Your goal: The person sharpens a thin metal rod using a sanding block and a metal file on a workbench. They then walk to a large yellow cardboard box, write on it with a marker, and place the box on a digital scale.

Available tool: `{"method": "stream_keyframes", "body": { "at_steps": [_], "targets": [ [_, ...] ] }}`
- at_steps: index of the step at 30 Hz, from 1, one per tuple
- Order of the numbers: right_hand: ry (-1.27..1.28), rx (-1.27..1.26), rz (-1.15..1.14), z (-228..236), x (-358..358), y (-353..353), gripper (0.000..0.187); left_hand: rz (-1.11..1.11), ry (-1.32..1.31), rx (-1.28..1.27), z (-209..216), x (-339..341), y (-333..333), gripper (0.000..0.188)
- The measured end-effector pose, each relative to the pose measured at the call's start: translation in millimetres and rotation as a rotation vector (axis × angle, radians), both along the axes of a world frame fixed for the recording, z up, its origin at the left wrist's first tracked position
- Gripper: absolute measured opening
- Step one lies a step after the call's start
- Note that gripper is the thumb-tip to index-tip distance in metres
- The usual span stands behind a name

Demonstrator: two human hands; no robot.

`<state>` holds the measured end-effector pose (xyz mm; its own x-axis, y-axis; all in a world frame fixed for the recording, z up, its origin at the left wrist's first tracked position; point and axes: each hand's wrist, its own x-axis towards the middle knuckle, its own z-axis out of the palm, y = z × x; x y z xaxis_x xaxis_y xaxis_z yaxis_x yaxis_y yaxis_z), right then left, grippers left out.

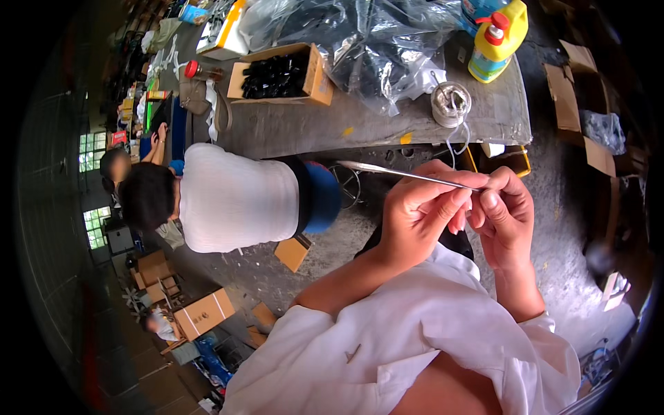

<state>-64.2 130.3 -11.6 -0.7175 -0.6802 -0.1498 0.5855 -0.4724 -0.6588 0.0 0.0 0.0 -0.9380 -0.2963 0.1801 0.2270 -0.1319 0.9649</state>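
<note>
A thin metal rod-like tool (387, 170), with a paler, wider end pointing left, lies across both my hands in front of the bench. My left hand (418, 218) is closed on it, the shaft running along the index finger and the thumb bent close below. My right hand (508, 221) pinches the tool's right end between thumb and forefinger. What the fingertips cover there is too small to make out. Just beyond the hands stands a small round tub (451, 105) with white stuff in it. From it a pale cord (465, 135) hangs over the bench edge.
The grey bench (277, 135) carries an open carton (321, 79) of black parts, clear plastic sheeting (373, 48) and a yellow pump bottle (498, 41). A person in a white top (238, 197) sits at my left. Open cardboard boxes (564, 97) stand on the right.
</note>
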Motion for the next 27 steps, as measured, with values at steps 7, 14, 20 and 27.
{"method": "stream_keyframes", "body": {
  "at_steps": [7, 14, 20, 27],
  "targets": [
    [0.306, 0.096, 0.082, 8.8, 63.4, -23.0, 0.014, 0.150, 0.130, -0.079, 25.1, 87.7, -26.6, 0.014],
    [0.381, 0.104, 0.206, 6.0, 147.0, -39.1, 0.014, 0.417, 0.284, 0.017, 52.6, 204.3, -57.0, 0.013],
    [0.357, 0.076, 0.317, 12.7, 208.7, -37.5, 0.015, 0.497, 0.267, -0.034, 59.7, 282.6, -48.4, 0.011],
    [0.362, 0.107, 0.466, 13.3, 260.4, -26.3, 0.023, 0.465, 0.401, -0.137, 60.6, 329.0, -42.6, 0.013]
  ]
}}
